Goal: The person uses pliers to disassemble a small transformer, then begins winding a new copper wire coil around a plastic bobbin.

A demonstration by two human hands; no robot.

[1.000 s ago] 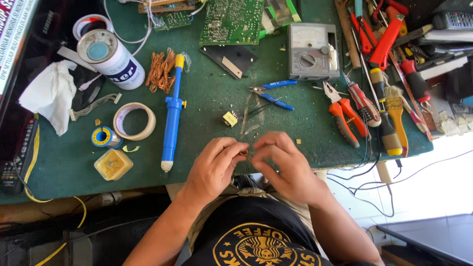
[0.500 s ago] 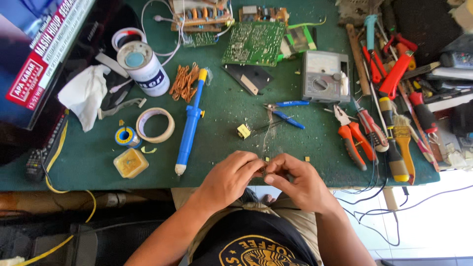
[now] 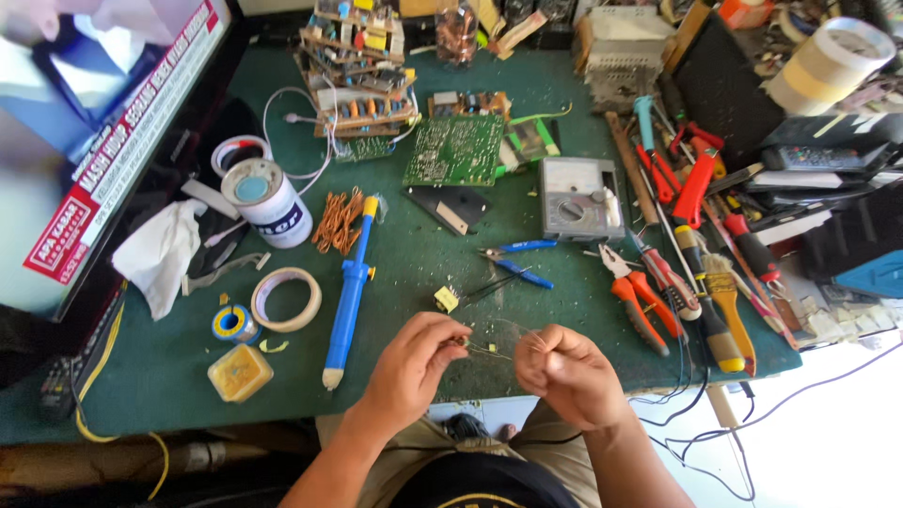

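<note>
Left hand (image 3: pixel 414 362): fingers pinched shut on one end of a thin wire (image 3: pixel 489 350), low over the near edge of the bench.
Right hand (image 3: pixel 564 372): curled into a loose fist, thumb and fingertips closed on the other end of the same thin strand, a fine loop sticking up just above the knuckles.
Wire: stretched between the two hands, super thin, hard to make out against the green; can't tell its colour for sure.
Bench (image 3: pixel 169 376): green mat, pretty cluttered.
Just beyond the hands: small yellow component (image 3: pixel 446 299), black tweezers (image 3: pixel 489 287) beside it, blue-handled cutters (image 3: pixel 515 261) a bit further back.
Left of the hands: blue desoldering pump (image 3: pixel 350 292) lying lengthwise, yellow tip pointing away; roll of masking tape (image 3: pixel 286 299); small solder spool (image 3: pixel 232 323); yellow tin of flux (image 3: pixel 240 373) near the front edge.
Further back left: white can (image 3: pixel 268 202), bundle of copper wire (image 3: pixel 339 218), crumpled white cloth (image 3: pixel 160 254).
Back middle: green circuit board (image 3: pixel 454 150), grey analog multimeter (image 3: pixel 578 198) next to it.
Right side: orange-handled pliers (image 3: pixel 635 301), a row of screwdrivers (image 3: pixel 696 282) and other red-handled tools, all well apart from the hands.
Far left: TV screen (image 3: pixel 85 132) switched on, propped along the bench edge.
</note>
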